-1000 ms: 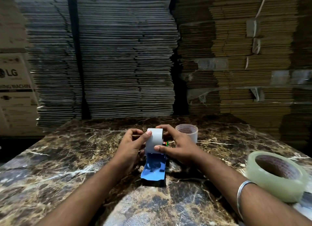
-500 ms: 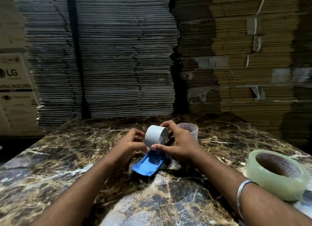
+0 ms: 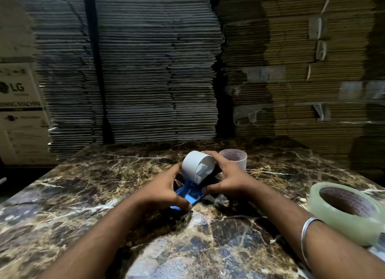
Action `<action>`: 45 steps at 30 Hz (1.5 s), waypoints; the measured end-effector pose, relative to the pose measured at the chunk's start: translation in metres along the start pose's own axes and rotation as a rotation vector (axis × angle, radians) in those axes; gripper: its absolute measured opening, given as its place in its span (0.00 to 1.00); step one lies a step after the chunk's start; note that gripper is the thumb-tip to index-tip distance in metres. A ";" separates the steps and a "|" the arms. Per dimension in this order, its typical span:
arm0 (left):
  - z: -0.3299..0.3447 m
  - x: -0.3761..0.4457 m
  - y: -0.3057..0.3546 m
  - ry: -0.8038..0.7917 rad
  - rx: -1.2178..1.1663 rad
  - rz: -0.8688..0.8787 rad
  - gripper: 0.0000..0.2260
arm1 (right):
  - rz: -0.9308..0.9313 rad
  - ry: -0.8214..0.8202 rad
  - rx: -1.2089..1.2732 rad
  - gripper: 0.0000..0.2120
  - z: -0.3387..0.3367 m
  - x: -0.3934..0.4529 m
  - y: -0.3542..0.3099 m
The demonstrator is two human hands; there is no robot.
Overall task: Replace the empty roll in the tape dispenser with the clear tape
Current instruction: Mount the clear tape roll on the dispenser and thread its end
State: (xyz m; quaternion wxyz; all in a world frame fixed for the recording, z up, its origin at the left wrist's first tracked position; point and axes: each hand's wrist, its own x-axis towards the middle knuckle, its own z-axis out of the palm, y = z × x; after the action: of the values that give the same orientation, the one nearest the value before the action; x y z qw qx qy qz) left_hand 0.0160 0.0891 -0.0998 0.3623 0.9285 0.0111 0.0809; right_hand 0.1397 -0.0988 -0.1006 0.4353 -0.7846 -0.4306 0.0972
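Note:
The tape dispenser (image 3: 188,194) lies tilted on the marble table, its blue handle pointing toward me and to the left. Its white roll holder (image 3: 196,166) is raised, open end facing right. My left hand (image 3: 164,192) grips the blue handle. My right hand (image 3: 227,178) holds the dispenser's right side, fingers curled over the white holder's top. An empty tape core (image 3: 233,159) stands upright just behind my right hand. The full clear tape roll (image 3: 343,210) lies flat at the right, beside my right forearm.
The marble table (image 3: 104,195) ends at a far edge in front of tall stacks of flattened cardboard (image 3: 156,70). A printed carton (image 3: 20,112) stands at the left. A metal bangle (image 3: 308,226) sits on my right wrist.
The dispenser has been turned and tipped, so the handle now points left and the white holder's open side faces right. My left hand slid down from the white holder onto the blue handle.

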 end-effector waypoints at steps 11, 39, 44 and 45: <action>-0.017 -0.003 -0.006 -0.051 0.222 -0.045 0.37 | 0.030 -0.044 0.054 0.43 -0.003 -0.003 -0.001; -0.027 -0.009 -0.013 0.018 0.139 -0.089 0.30 | 0.015 -0.057 0.103 0.39 -0.008 -0.005 0.005; -0.022 -0.007 -0.016 0.131 -0.110 -0.099 0.42 | -0.038 0.118 0.103 0.31 -0.009 -0.003 -0.006; -0.021 -0.007 -0.016 0.180 -0.135 -0.097 0.43 | -0.060 0.185 0.124 0.31 -0.010 -0.003 -0.007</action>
State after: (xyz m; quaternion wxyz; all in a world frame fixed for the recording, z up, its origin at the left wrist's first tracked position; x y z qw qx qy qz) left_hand 0.0068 0.1150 -0.0964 0.4252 0.8893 0.0831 0.1466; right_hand 0.1391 -0.1054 -0.0900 0.5234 -0.7487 -0.4051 0.0378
